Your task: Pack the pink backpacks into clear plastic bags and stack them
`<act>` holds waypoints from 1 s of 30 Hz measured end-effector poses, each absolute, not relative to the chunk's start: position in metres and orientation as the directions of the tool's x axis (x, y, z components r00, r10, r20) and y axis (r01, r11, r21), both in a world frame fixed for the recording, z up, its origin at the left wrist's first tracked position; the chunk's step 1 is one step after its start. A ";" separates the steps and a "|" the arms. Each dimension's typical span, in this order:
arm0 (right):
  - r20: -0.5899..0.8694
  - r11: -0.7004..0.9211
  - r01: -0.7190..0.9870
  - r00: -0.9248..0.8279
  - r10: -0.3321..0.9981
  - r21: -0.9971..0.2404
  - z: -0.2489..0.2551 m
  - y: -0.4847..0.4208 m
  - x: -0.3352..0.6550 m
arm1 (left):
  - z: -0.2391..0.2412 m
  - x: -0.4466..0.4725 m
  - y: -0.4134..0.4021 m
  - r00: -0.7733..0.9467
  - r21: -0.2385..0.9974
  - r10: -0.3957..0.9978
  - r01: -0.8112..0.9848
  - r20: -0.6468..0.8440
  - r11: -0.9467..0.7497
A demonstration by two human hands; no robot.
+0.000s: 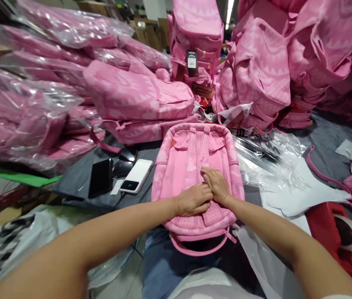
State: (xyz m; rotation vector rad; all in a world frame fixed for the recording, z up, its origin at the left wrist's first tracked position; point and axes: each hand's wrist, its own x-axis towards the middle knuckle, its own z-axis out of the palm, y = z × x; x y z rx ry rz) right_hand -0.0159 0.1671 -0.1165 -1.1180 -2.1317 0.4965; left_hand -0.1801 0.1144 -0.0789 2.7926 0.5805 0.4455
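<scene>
Forearms (pixel 126 224): nearest the camera, both angled inward.
Pink backpack (pixel 162 176): back panel (pixel 176 170) up at the tabletop (pixel 79 176) edge, near end over the lap (pixel 159 270).
Left hand (pixel 194 199): curled on the back panel, against the right; grip cannot be told.
Right hand (pixel 217 185): fingers bent at the centre strip (pixel 198 145); pinch unconfirmed.
Handling: judged light, soft, padded.
Handle loop (pixel 199 252): suggested hold.

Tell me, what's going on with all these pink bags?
A person is handling a pink patterned fabric backpack, which lies back panel up. The bare left hand and right hand meet near its middle; whether they grip anything is unclear. Pink bags in clear plastic are piled to the left, unwrapped pink patterned backpacks are behind, and a red tape dispenser sits to the right.
</scene>
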 end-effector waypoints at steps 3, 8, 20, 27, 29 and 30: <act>0.418 0.547 0.529 -0.353 0.837 -0.649 -0.099 0.165 -0.014 | -0.101 -0.182 0.127 0.809 0.163 0.538 0.513 0.237 -0.843; 0.357 0.894 0.159 -0.877 0.323 -0.419 -0.055 0.139 -0.004 | -0.107 -0.185 0.132 0.729 0.052 0.627 0.640 0.273 -0.767; 0.109 0.980 -0.150 -0.985 -0.136 -0.131 -0.114 0.155 -0.030 | -0.122 -0.194 0.139 0.587 0.252 0.791 0.750 0.172 -0.611; 0.380 0.996 0.082 -0.923 0.064 0.032 -0.094 0.127 0.002 | -0.102 -0.189 0.111 0.632 0.420 0.770 0.678 0.086 -0.603; 0.480 0.973 0.230 -0.856 0.193 0.018 -0.079 0.128 0.012 | -0.108 -0.185 0.097 0.661 0.402 0.743 0.656 0.102 -0.639; 0.515 0.933 0.361 -0.797 0.316 -0.015 -0.071 0.133 0.015 | -0.111 -0.181 0.091 0.667 0.393 0.737 0.653 0.106 -0.648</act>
